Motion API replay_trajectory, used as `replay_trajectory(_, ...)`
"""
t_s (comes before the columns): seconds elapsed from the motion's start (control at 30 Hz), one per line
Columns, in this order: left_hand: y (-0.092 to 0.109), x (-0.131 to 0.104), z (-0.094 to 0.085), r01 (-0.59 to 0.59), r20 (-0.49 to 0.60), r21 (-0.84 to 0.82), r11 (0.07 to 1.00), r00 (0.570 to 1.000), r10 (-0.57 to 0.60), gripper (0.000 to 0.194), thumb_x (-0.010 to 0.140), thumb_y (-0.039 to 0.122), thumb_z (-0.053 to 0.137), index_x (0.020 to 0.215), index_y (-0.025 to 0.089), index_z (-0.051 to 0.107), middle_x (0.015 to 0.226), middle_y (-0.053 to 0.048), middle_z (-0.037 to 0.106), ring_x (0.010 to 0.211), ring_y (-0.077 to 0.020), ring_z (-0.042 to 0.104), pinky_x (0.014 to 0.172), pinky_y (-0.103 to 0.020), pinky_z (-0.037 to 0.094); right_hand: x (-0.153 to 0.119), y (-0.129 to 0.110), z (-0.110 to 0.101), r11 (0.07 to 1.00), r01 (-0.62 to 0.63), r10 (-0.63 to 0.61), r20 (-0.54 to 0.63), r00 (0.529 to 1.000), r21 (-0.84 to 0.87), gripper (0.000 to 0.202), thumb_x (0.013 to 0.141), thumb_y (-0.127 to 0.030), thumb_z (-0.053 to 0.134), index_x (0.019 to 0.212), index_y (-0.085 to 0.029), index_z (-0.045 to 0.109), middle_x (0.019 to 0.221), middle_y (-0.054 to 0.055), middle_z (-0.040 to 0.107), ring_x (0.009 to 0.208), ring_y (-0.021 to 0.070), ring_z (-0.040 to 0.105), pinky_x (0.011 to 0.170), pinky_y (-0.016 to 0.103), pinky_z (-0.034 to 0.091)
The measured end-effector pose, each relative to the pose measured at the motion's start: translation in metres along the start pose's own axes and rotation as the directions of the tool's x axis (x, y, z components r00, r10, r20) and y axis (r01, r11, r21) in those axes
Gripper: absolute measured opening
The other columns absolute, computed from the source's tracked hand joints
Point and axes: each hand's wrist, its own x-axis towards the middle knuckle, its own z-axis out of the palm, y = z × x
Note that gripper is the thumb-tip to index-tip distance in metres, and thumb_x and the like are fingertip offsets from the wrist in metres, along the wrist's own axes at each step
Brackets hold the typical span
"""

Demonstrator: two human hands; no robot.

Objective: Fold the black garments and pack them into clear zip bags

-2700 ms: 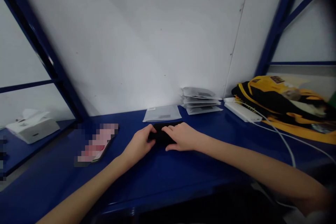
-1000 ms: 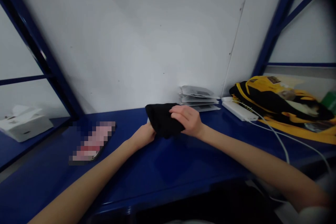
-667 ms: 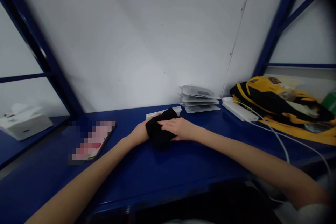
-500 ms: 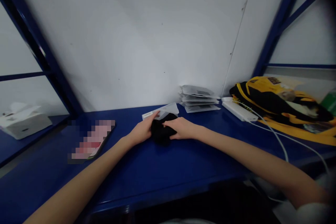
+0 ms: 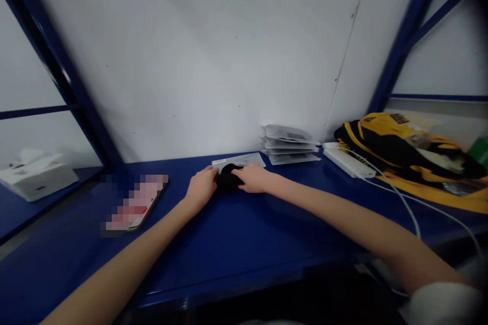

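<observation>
Fingers of the bare left hand (image 5: 201, 187) and bare right hand (image 5: 254, 179) grasp a rounded black bundle (image 5: 227, 181), probably cloth, just below frame centre, before a flat translucent plastic bag (image 5: 254, 159)

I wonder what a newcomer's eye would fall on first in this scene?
Probably the yellow-and-black bag at the far right of the blue table, its brightest colour. Next, perhaps, the left hand and right hand on a black item near the table's middle, with a stack of translucent pouches behind, against the wall.
</observation>
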Motion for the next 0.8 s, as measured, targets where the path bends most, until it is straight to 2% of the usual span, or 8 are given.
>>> replay_trajectory(0.17, -0.008, 0.009, 0.008, -0.006, -0.056, 0.002, 1.0, 0.998, 0.006, 0.015, 0.08, 0.019, 0.039, 0.082, 0.02, 0.053, 0.086, -0.003, 0.056, 0.069, -0.0163, 0.056, 0.055, -0.025, 0.035, 0.023, -0.001, 0.006, 0.975, -0.218, 0.217, 0.025, 0.976, 0.045, 0.04, 0.079, -0.032, 0.053, 0.114, -0.013, 0.051, 0.101, 0.015, 0.063, 0.093, 0.0271, 0.058, 0.079, 0.037, 0.045)
replay_trajectory(0.3, -0.01, 0.011, 0.011, -0.02, -0.083, -0.026, 0.999, 0.996, 0.018, 0.019, 0.084, 0.024, 0.036, 0.081, 0.019, 0.054, 0.087, -0.003, 0.056, 0.068, -0.0149, 0.056, 0.057, -0.025, 0.036, 0.035, -0.007, 0.01, 0.931, -0.357, 0.355, 0.036, 0.934, 0.082, 0.042, 0.081, -0.029, 0.049, 0.117, -0.007, 0.047, 0.106, 0.019, 0.06, 0.097, 0.0283, 0.057, 0.078, 0.038, 0.045)
replay_trajectory(0.4, -0.01, 0.012, 0.011, -0.008, -0.079, -0.04, 0.999, 0.997, 0.005, 0.019, 0.085, 0.023, 0.036, 0.082, 0.018, 0.055, 0.087, -0.004, 0.057, 0.069, -0.0147, 0.056, 0.059, -0.024, 0.037, 0.042, -0.014, 0.009, 0.885, -0.453, 0.444, 0.098, 0.891, 0.105, 0.049, 0.082, -0.031, 0.046, 0.122, -0.002, 0.041, 0.111, 0.024, 0.056, 0.1, 0.0314, 0.055, 0.078, 0.041, 0.045)
replay_trajectory(0.47, -0.011, 0.013, 0.01, -0.004, -0.081, -0.052, 0.999, 0.997, 0.0, 0.019, 0.084, 0.022, 0.037, 0.083, 0.018, 0.055, 0.088, -0.004, 0.057, 0.069, -0.0147, 0.056, 0.059, -0.024, 0.038, 0.045, -0.015, 0.009, 0.869, -0.48, 0.461, 0.155, 0.874, 0.118, 0.057, 0.082, -0.038, 0.045, 0.126, -0.003, 0.037, 0.115, 0.024, 0.054, 0.102, 0.0335, 0.054, 0.079, 0.045, 0.044)
replay_trajectory(0.53, -0.013, 0.014, 0.011, -0.006, -0.095, -0.067, 0.998, 0.995, 0.0, 0.018, 0.084, 0.02, 0.037, 0.084, 0.017, 0.054, 0.091, -0.005, 0.057, 0.07, -0.015, 0.057, 0.06, -0.024, 0.038, 0.046, -0.01, 0.011, 0.887, -0.436, 0.411, 0.175, 0.895, 0.149, 0.063, 0.08, -0.046, 0.044, 0.131, -0.011, 0.033, 0.125, 0.021, 0.047, 0.108, 0.0337, 0.049, 0.084, 0.048, 0.041)
replay_trajectory(0.63, -0.015, 0.015, 0.012, -0.019, -0.124, -0.082, 0.996, 0.992, 0.008, 0.017, 0.083, 0.015, 0.036, 0.087, 0.017, 0.053, 0.094, -0.005, 0.057, 0.073, -0.0158, 0.058, 0.063, -0.025, 0.04, 0.045, 0.006, 0.017, 0.945, -0.218, 0.198, 0.105, 0.975, 0.245, 0.064, 0.079, -0.048, 0.047, 0.135, -0.022, 0.029, 0.138, 0.013, 0.034, 0.121, 0.0299, 0.037, 0.096, 0.047, 0.031)
replay_trajectory(0.7, -0.015, 0.016, 0.013, -0.034, -0.131, -0.081, 0.996, 0.991, 0.023, 0.017, 0.082, 0.014, 0.036, 0.087, 0.017, 0.052, 0.094, -0.005, 0.057, 0.075, -0.0158, 0.058, 0.064, -0.024, 0.04, 0.046, 0.019, 0.023, 0.952, -0.08, 0.07, 0.044, 0.997, 0.296, 0.059, 0.08, -0.044, 0.046, 0.133, -0.025, 0.031, 0.138, 0.009, 0.034, 0.123, 0.0267, 0.035, 0.099, 0.044, 0.028)
replay_trajectory(0.8, -0.014, 0.016, 0.012, -0.051, -0.118, -0.056, 0.997, 0.992, 0.044, 0.017, 0.085, 0.017, 0.034, 0.084, 0.017, 0.051, 0.093, -0.005, 0.056, 0.073, -0.0155, 0.058, 0.063, -0.025, 0.041, 0.054, 0.028, 0.029, 0.946, -0.091, 0.091, 0.015, 0.996, 0.311, 0.05, 0.083, -0.042, 0.042, 0.13, -0.025, 0.038, 0.134, 0.006, 0.042, 0.118, 0.023, 0.041, 0.098, 0.037, 0.031)
